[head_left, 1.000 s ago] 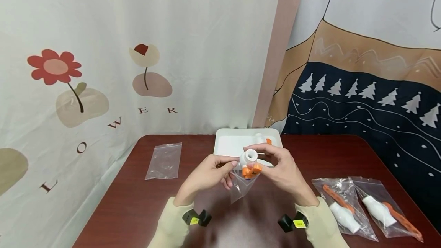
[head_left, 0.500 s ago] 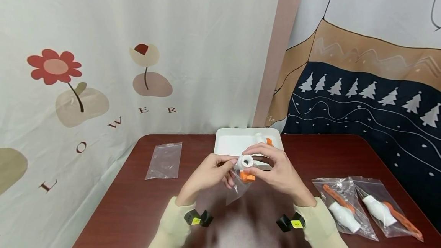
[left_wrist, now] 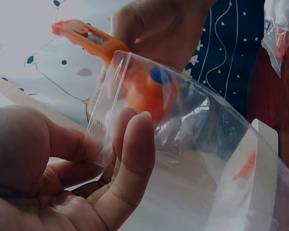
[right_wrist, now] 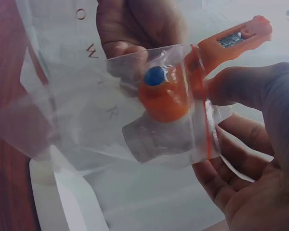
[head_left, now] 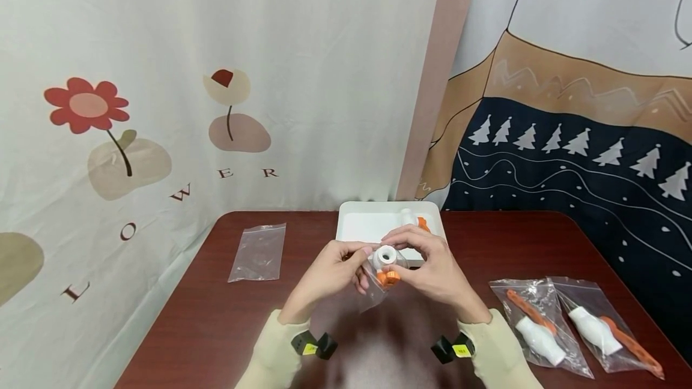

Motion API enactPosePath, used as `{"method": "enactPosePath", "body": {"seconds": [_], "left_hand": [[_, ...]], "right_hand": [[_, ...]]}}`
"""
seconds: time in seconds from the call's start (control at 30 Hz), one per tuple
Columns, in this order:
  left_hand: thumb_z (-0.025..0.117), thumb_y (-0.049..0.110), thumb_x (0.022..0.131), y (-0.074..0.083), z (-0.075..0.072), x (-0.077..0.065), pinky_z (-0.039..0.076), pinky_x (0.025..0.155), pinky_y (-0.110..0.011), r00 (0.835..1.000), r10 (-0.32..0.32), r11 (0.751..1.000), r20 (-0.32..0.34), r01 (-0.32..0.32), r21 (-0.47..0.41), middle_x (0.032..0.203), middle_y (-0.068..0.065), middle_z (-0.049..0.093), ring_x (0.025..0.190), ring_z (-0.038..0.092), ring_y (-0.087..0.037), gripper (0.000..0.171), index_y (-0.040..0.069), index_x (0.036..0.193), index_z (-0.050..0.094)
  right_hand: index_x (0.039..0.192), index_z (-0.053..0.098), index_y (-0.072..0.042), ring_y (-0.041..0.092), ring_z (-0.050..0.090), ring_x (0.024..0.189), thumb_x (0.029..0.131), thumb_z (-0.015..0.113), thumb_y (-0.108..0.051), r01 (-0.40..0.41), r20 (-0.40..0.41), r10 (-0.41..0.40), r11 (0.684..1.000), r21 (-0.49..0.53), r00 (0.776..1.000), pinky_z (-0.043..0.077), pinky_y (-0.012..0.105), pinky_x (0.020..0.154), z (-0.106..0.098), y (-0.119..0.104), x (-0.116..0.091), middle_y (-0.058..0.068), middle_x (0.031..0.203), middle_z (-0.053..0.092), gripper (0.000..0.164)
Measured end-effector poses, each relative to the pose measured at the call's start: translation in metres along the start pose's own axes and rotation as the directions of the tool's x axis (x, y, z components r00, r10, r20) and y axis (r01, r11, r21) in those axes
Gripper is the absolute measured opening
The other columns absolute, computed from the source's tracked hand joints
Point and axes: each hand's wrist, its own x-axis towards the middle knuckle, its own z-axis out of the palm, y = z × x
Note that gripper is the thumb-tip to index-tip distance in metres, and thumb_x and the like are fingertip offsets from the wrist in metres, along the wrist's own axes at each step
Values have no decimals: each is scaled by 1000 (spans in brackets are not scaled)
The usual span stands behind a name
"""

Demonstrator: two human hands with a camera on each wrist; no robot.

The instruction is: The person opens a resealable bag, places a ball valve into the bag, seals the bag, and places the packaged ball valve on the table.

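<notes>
A white plastic ball valve [head_left: 387,259] with an orange handle is held between both hands above the table. Its orange hub with a blue cap lies inside a clear zip bag [left_wrist: 216,120], while the long handle [right_wrist: 238,41] sticks out of the mouth. My left hand [head_left: 336,270] pinches the bag's edge near the zip between thumb and fingers. On the other side, my right hand [head_left: 437,272] grips the valve, thumb by the handle and fingers near the bag's mouth. The white body shows through the plastic in the right wrist view.
Behind the hands stands a white tray [head_left: 359,221] holding another white and orange valve [head_left: 412,218]. A flat clear bag [head_left: 258,253] lies at the left. Two bagged valves, one nearer [head_left: 540,341] and one farther right [head_left: 597,330], lie near the table's right edge.
The valve has shifted slightly left and turned in the right hand, and its handle shows less in the head view. The bag now sits further around it. Both hands have drawn slightly closer together.
</notes>
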Motion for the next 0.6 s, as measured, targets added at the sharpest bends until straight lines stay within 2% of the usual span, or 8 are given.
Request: {"method": "enactPosePath", "body": {"seconds": [0.13, 0.27, 0.47, 0.6], "left_hand": [[52, 13, 107, 1, 0, 0, 62, 59, -35, 1000, 4, 1000, -2, -4, -29, 70, -10, 68, 55, 64, -12, 31, -4, 128, 68], [52, 11, 107, 2, 1, 0, 62, 58, -34, 1000, 11, 999, -21, -12, -37, 68, -9, 67, 54, 63, -13, 30, -4, 124, 69], [52, 9, 106, 2, 4, 0, 60, 56, -30, 998, 4, 999, -59, -7, -43, 68, -5, 64, 54, 62, -11, 28, -6, 121, 70], [50, 7, 105, 1, 4, -1, 60, 56, -29, 997, -12, 999, -76, 9, -39, 70, -5, 64, 54, 62, -11, 27, -5, 117, 72]], "right_hand": [[109, 76, -19, 16, 63, 105, 80, 86, -5, -37, 13, 36, 999, 4, 999, 58, 33, 91, 1, 4, 0, -2, 112, 69, 33], [107, 76, -22, 15, 64, 102, 80, 87, -7, -86, 35, 86, 996, -5, 996, 60, 32, 91, 1, 3, 0, -5, 110, 69, 34], [96, 75, -18, 15, 67, 91, 86, 80, -3, -141, 8, 141, 990, 0, 990, 60, 29, 87, -3, 6, 0, -2, 98, 71, 19], [92, 75, -18, 13, 67, 83, 88, 79, -6, -161, -14, 161, 986, -49, 987, 60, 26, 80, -6, 6, 0, -3, 90, 71, 14]]}}
